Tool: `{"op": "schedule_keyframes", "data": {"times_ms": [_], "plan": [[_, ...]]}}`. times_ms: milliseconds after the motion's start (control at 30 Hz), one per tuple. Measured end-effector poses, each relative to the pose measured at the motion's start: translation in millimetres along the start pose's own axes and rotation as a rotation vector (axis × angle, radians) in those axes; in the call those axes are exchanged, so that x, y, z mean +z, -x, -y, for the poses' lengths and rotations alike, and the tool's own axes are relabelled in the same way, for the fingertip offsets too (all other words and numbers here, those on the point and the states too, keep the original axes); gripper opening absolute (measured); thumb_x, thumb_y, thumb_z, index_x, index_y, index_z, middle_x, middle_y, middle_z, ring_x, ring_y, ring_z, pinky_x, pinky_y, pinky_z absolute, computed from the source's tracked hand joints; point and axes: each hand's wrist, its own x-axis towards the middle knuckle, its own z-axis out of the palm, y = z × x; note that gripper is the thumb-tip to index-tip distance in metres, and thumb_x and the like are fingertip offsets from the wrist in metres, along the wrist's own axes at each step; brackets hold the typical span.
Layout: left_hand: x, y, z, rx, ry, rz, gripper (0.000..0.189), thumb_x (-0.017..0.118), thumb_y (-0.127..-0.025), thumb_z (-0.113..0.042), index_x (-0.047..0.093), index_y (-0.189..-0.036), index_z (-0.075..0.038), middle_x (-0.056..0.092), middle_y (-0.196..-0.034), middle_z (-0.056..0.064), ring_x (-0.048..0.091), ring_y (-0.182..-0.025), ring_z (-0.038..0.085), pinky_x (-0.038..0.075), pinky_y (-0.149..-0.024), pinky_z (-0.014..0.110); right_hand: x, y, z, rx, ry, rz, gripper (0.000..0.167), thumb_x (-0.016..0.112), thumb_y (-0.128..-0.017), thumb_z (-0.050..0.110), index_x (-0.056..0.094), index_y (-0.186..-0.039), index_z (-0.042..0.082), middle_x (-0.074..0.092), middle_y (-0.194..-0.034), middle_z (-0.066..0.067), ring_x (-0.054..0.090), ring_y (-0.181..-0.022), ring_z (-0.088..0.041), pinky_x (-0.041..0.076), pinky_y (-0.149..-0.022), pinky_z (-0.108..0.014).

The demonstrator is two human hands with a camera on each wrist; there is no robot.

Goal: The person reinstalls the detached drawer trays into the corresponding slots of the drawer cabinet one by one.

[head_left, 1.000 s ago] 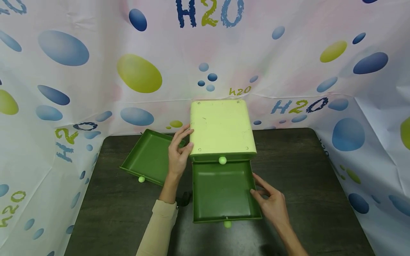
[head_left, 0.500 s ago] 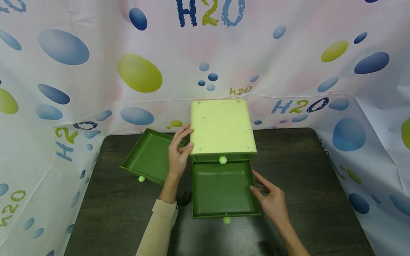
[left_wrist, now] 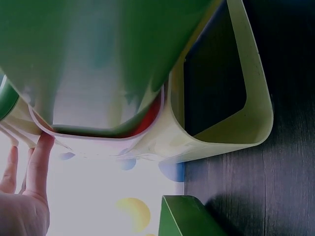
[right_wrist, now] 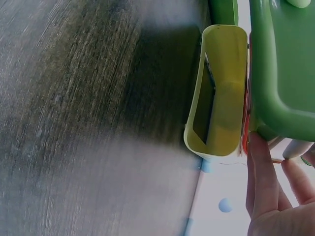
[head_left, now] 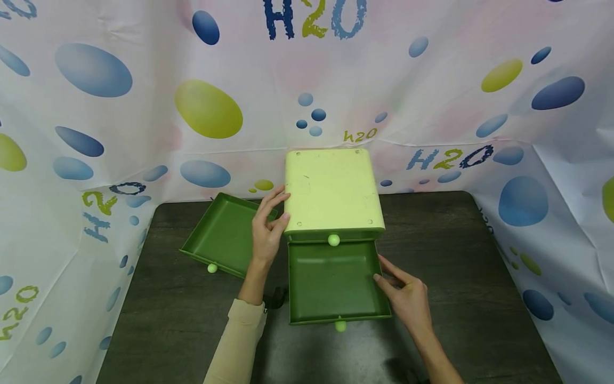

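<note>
A small drawer cabinet (head_left: pixel 333 186) with a pale yellow top stands at the back middle of the table. Its top drawer, with a round light green knob (head_left: pixel 333 240), is pushed in. Below that, a dark green drawer (head_left: pixel 336 282) sticks far out toward me. My right hand (head_left: pixel 410 304) pinches this drawer's right wall, thumb over the rim and fingers outside. My left hand (head_left: pixel 267 234) rests with nearly straight fingers against the cabinet's left side. In the left wrist view the bottom yellow compartment (left_wrist: pixel 261 108) holds no drawer; the pulled-out drawer (left_wrist: pixel 88 64) hangs above it.
Another green drawer (head_left: pixel 225 232) lies askew on the dark table (head_left: pixel 451 240), left of the cabinet and partly behind my left hand. A white curtain (head_left: pixel 144 133) with blue and green ovals encloses the back and sides. A black strap (head_left: pixel 275 298) shows by my left wrist.
The pulled-out drawer has slid a little way into the cabinet, its front edge moving away from me. My right hand has moved slightly forward with it; my left hand has stayed put.
</note>
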Motion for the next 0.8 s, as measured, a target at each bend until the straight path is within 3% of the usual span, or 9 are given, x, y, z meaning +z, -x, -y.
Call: {"op": "schedule_keyframes", "data": {"times_ms": [367, 600, 800], "plan": [[-1.2, -0.1, -1.2, -0.005, -0.015, 0.002, 0.036, 0.055, -0.097, 0.005, 0.057, -0.133, 0.01, 0.042, -0.149, 0.021, 0.061, -0.075, 0.004, 0.027, -0.038, 0.024, 4.6, -3.6, 0.9, 0.056, 0.017, -0.039, 0.041, 0.075, -0.09, 0.03, 0.068, -0.13, 0.028, 0.07, -0.121, -0.001, 0.07, -0.094, -0.007, 0.055, -0.073, -0.019], [-0.7, -0.4, 0.0, 0.001, 0.001, 0.015, 0.036, 0.055, -0.098, 0.002, 0.056, -0.133, 0.01, 0.037, -0.148, 0.033, 0.06, -0.07, 0.003, 0.027, -0.037, 0.026, 7.5, -6.7, 2.6, 0.071, -0.008, -0.056, 0.04, 0.076, -0.09, 0.032, 0.068, -0.129, 0.029, 0.071, -0.12, -0.002, 0.069, -0.091, -0.001, 0.054, -0.07, -0.018], [0.0, -0.9, 0.1, -0.001, 0.009, 0.006, 0.036, 0.055, -0.097, 0.003, 0.057, -0.133, 0.009, 0.039, -0.148, 0.03, 0.055, -0.062, 0.003, 0.026, -0.037, 0.025, 8.9, -7.6, 3.1, 0.072, 0.008, -0.07, 0.039, 0.076, -0.089, 0.032, 0.069, -0.128, 0.028, 0.071, -0.12, -0.003, 0.069, -0.091, 0.0, 0.055, -0.07, -0.018]]}}
